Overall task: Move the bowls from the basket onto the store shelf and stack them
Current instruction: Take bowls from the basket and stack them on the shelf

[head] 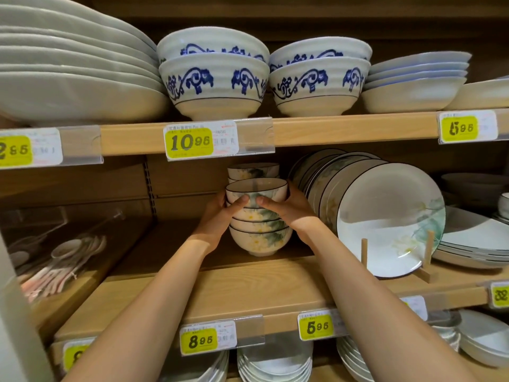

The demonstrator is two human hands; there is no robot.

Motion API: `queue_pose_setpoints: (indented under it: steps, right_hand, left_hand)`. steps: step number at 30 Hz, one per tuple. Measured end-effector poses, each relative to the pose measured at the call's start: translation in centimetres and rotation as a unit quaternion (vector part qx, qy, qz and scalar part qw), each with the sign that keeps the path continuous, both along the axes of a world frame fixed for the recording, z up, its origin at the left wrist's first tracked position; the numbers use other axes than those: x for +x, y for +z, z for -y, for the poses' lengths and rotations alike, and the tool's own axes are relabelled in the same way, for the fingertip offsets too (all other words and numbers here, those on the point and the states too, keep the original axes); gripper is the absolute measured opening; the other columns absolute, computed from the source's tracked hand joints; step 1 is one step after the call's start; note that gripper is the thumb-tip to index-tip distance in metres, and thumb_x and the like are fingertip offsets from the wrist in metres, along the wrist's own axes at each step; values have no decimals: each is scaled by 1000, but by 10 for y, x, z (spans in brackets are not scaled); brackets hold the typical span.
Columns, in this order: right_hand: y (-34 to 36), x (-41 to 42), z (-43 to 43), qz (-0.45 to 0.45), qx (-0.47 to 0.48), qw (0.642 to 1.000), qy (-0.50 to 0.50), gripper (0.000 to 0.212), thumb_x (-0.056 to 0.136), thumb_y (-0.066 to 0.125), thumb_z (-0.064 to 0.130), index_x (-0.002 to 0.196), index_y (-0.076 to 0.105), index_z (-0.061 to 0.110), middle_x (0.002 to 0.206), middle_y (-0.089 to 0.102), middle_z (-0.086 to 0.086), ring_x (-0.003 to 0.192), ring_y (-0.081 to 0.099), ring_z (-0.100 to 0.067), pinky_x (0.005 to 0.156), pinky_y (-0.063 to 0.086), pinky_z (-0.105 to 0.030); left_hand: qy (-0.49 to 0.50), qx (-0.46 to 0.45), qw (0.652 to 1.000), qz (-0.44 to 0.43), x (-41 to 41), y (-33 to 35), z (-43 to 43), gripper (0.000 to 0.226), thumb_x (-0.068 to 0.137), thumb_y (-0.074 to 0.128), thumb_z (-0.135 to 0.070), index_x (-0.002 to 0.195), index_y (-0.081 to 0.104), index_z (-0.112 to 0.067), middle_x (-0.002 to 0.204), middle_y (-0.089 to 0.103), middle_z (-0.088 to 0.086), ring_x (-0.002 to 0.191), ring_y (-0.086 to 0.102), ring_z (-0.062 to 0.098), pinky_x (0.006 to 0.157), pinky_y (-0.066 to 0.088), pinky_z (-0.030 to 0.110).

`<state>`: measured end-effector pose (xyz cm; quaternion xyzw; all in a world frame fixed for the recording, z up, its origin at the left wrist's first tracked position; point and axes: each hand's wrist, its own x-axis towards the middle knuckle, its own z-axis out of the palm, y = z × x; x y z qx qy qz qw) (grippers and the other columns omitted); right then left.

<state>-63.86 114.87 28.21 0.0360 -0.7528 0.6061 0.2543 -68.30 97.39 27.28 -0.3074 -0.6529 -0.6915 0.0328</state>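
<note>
The fingers of both hands curl out of sight behind the stack of bowls (260, 230); only the thumbs show, pressed against its front near the top. They cover a rim or two, so the count is unsure: about five flower-painted bowls with dark rims. The left hand (220, 213) grips the stack's left side and the right hand (292, 213) its right side. A second stack (253, 170) stands just behind, with two rims visible and the rest hidden. At the left end, spoons in a clear box (63, 252) are blurred. The lowest level is cut off by the frame.

The stack stands on the middle shelf (248, 285), light wood, set back from its front edge and about midway along it, in a store display with a wooden back wall. Just to its right, plates (391, 216) stand on edge in a wooden rack (424, 274), roughly six of them.

On the upper shelf (344, 129) are four blue-patterned bowls (213, 84) in two stacks of two, with large pale dishes (68, 78) stacked at the left end. Three yellow price tags (190, 142) sit on its front edge.
</note>
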Motion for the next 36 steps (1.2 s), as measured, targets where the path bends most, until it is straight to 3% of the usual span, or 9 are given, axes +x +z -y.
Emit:
queue_pose_setpoints:
  steps: [5,10,14,19,27,33,36]
  right_hand:
    - [-3,-2,0,6,17,1000,5,72,70,82,42,131,47,28,128,59,6,112,54,-11,92,42,-29]
    - [-8,-6,0,-2,20,1000,8,74,71,81,40,132,42,30,128,55,8,115,52,-11,95,40,-28]
    - [-9,-7,-2,-1,28,1000,1,68,70,82,39,125,42,35,116,55,15,114,52,-11,85,39,-21]
    - [-7,-10,-1,-5,39,999,-21,94,67,83,40,144,30,28,140,49,3,126,47,-16,97,38,-29]
    - [-8,-10,-3,11,50,998,-24,88,69,81,40,142,35,25,139,51,0,126,49,-18,103,42,-36]
    - [-6,-11,-3,15,45,999,-25,90,68,82,41,143,34,27,138,51,2,125,49,-18,94,40,-30]
    - [-7,-11,-3,17,34,999,-28,94,67,82,43,145,33,25,140,50,1,127,48,-19,99,42,-33]
  left_hand:
    - [6,-13,1000,-12,3,-2,-2,61,76,67,-43,132,53,-22,125,66,-5,115,60,7,96,44,26]
    - [35,-41,998,-12,-2,-7,-4,28,87,66,-34,111,55,-43,106,66,-27,98,60,-14,81,43,12]
    - [46,-53,998,-9,-5,-8,-4,25,90,65,-34,105,53,-50,102,63,-32,94,57,-19,78,41,10]
    - [47,-48,998,-9,-3,-8,-6,28,92,63,-29,104,49,-50,90,63,-43,86,55,-27,66,41,-4]
    - [47,-39,998,-1,-4,-10,-9,38,91,63,-27,119,47,-48,115,60,-25,98,56,-17,76,41,5]
    - [37,-44,998,1,-3,-6,-7,38,92,63,-27,105,45,-58,96,61,-40,86,54,-28,66,41,-4]
    - [33,-45,998,-3,-1,-4,-6,39,92,63,-25,110,46,-55,104,63,-34,94,56,-22,72,42,1]
